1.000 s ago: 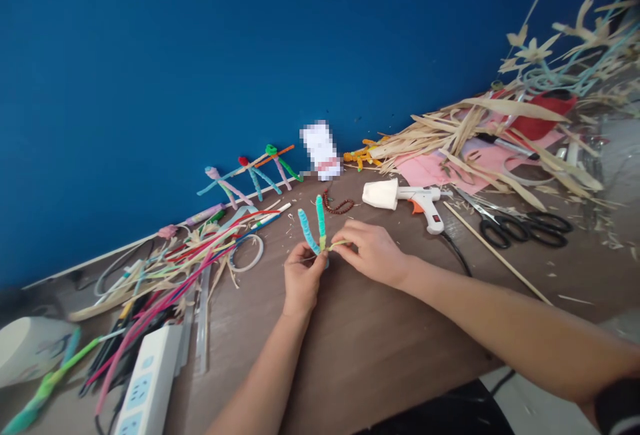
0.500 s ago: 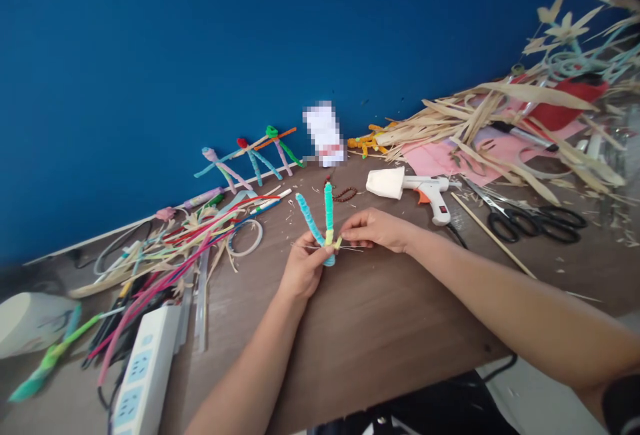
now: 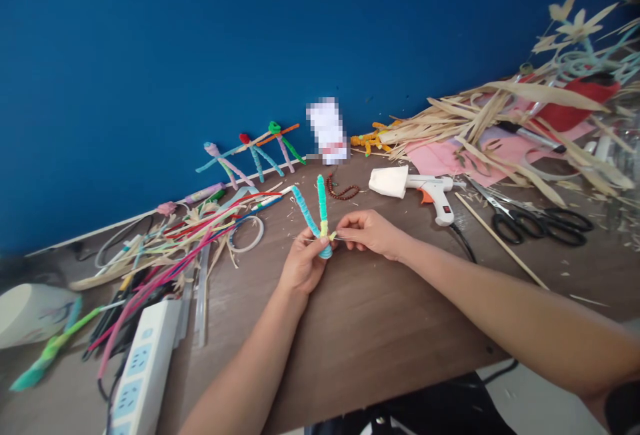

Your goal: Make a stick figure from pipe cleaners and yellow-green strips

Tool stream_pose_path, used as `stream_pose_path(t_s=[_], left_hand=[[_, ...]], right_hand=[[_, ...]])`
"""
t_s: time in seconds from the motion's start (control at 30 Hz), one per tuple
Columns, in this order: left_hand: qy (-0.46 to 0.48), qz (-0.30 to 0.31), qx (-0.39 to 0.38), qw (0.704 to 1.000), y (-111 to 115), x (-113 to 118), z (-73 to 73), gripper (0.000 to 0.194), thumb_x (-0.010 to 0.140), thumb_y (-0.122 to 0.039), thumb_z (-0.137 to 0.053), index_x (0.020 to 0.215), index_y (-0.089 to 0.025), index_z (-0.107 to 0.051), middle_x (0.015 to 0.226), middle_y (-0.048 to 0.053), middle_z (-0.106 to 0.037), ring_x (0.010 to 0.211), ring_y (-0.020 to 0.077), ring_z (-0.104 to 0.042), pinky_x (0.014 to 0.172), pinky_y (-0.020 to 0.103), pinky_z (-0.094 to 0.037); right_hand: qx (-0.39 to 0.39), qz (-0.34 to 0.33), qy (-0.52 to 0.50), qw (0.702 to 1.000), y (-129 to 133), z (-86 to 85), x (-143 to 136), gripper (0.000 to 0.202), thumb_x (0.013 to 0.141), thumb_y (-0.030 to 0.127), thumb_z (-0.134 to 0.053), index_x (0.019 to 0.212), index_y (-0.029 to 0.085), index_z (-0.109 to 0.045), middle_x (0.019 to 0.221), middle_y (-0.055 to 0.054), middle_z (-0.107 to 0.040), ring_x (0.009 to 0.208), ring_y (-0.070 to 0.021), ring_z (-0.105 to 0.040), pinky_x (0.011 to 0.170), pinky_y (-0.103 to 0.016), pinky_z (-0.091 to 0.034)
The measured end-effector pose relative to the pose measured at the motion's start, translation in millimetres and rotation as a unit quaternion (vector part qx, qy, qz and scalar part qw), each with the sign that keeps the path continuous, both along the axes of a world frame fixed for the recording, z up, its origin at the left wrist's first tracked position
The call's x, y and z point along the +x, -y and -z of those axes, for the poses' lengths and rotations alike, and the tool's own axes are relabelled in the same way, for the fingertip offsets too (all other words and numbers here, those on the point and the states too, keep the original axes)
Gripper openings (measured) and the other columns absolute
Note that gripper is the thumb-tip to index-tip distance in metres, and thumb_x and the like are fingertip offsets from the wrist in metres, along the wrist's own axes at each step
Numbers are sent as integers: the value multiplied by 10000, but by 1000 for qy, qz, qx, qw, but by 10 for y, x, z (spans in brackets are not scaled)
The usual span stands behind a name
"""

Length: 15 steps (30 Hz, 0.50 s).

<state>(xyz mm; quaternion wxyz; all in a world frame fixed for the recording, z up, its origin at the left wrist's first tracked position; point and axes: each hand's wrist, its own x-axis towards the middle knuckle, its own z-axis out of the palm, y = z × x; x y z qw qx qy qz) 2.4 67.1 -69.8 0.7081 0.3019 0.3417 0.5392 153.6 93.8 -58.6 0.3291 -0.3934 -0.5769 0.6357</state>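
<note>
My left hand pinches the lower part of a pipe-cleaner figure above the table. Two upright limbs, one light blue and one turquoise, spread in a V from a yellow band and a blue lower end. My right hand is closed at the figure's right side, with its fingertips on the thin wire by a short yellow piece. Part of the figure is hidden behind my left thumb.
Fuzzy stick figures lean on the blue wall. A glue gun, scissors and dry husks lie right. Left are pipe cleaners, a power strip and a white cup. Brown beads lie beyond my hands.
The figure and my left hand have shifted slightly up and left in view. My right fingers have moved slightly left, and the short yellow piece now shows lower beside the figure.
</note>
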Motion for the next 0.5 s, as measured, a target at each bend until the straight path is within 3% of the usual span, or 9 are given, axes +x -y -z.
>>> stream_pose_path(t_s=[0.2,0.4,0.5], left_hand=[[-8,-45,0,999,9,35,-14,136,585,-128,-682,688,-142,-594,617,-16,-611,567,68,-540,596,198,-414],[-14,-105,14,994,16,97,-34,137,587,-129,-676,683,-158,-583,626,-25,-617,560,57,-536,561,175,-399],[-24,-139,18,990,22,119,-35,146,586,-133,-675,692,-160,-578,645,-20,-625,582,63,-548,578,178,-407]], right_hand=[[38,8,54,998,55,15,-52,143,710,275,-521,670,143,-560,531,26,-520,421,-54,-438,421,-176,-346],[124,12,109,986,126,19,-106,204,752,270,-462,598,150,-522,490,37,-475,422,-58,-388,424,-180,-299],[146,17,111,983,154,48,-113,176,753,270,-469,661,147,-554,518,37,-469,461,-65,-384,455,-184,-300]])
